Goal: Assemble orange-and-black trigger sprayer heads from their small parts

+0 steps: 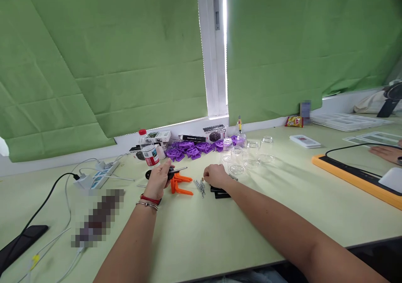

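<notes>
My left hand is closed around a black piece, with a thin metal rod pointing right out of it. Just beyond it lie orange clamp-like parts with prongs toward the right. My right hand has its fingers drawn together low over the table; whatever sits in the fingertips is hidden. Beside those fingertips is a small pile of metal pins. Flat black pieces lie partly under my right wrist, and a coil spring rests to its right.
Purple plastic parts are heaped at the back, near clear glass jars and a red-capped bottle. A power strip with cables and a dark phone lie left. An orange-edged device and another person's hand are right.
</notes>
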The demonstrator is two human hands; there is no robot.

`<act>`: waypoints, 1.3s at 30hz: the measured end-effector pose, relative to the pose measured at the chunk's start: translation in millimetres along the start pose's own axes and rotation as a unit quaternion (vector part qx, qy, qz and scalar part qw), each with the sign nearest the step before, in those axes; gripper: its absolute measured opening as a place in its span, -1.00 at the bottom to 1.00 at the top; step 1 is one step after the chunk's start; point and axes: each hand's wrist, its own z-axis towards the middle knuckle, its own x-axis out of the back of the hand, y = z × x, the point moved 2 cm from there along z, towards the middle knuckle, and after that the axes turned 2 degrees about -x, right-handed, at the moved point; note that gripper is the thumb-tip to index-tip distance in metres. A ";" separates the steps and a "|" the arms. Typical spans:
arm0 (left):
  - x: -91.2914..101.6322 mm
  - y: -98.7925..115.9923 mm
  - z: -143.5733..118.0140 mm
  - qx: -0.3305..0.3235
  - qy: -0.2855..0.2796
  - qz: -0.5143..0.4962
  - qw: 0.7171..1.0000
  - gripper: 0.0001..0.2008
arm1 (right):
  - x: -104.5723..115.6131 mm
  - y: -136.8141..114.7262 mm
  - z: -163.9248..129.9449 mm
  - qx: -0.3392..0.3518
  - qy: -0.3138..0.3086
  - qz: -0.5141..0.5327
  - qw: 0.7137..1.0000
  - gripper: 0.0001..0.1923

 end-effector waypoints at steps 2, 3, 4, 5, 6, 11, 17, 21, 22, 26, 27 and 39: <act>-2.0 1.3 -2.0 0.012 -0.013 0.007 1.000 -0.58 | 10.7 -1.1 -4.9 0.002 0.015 0.059 0.998 -0.89; -3.2 2.1 -3.0 0.018 -0.018 0.010 1.000 -0.59 | 17.2 -2.5 -8.9 0.006 0.022 0.118 0.993 -0.89; -4.6 3.2 -4.1 0.023 -0.022 0.011 0.999 -0.60 | 24.3 -4.5 -14.0 0.013 0.029 0.199 0.979 -0.87; -6.3 4.6 -5.3 0.028 -0.026 0.012 0.999 -0.61 | 31.6 -7.4 -20.2 0.026 0.032 0.288 0.957 -0.84; -8.3 6.3 -6.8 0.031 -0.030 0.013 0.999 -0.60 | 38.8 -11.3 -27.2 0.048 0.029 0.371 0.927 -0.80; -23.8 16.8 -17.4 0.035 -0.056 0.048 0.997 -0.55 | 60.5 -31.8 -62.1 0.139 -0.053 0.520 0.841 -0.80; -33.0 20.9 -33.5 0.040 -0.146 0.074 0.986 -0.54 | 53.5 -24.7 -77.5 0.050 -0.013 0.534 0.844 -0.81; -25.3 20.8 -47.1 0.010 -0.242 0.083 0.967 -0.60 | 45.4 -13.8 -82.2 -0.013 -0.031 0.643 0.765 -0.79; -23.9 21.1 -51.1 -0.004 -0.264 0.085 0.961 -0.60 | 43.9 -11.4 -83.4 -0.025 -0.037 0.667 0.744 -0.78; -25.5 20.8 -64.3 -0.050 -0.308 0.061 0.948 -0.68 | 39.1 -2.9 -87.2 -0.051 -0.054 0.711 0.699 -0.75; -27.0 19.2 -65.6 -0.056 -0.306 0.056 0.949 -0.72 | 37.9 -0.8 -87.2 -0.054 -0.053 0.713 0.697 -0.75; -35.5 -22.6 -48.7 0.016 -0.214 -0.150 0.965 -0.57 | 20.4 30.4 -62.1 -0.060 0.014 0.691 0.720 -0.72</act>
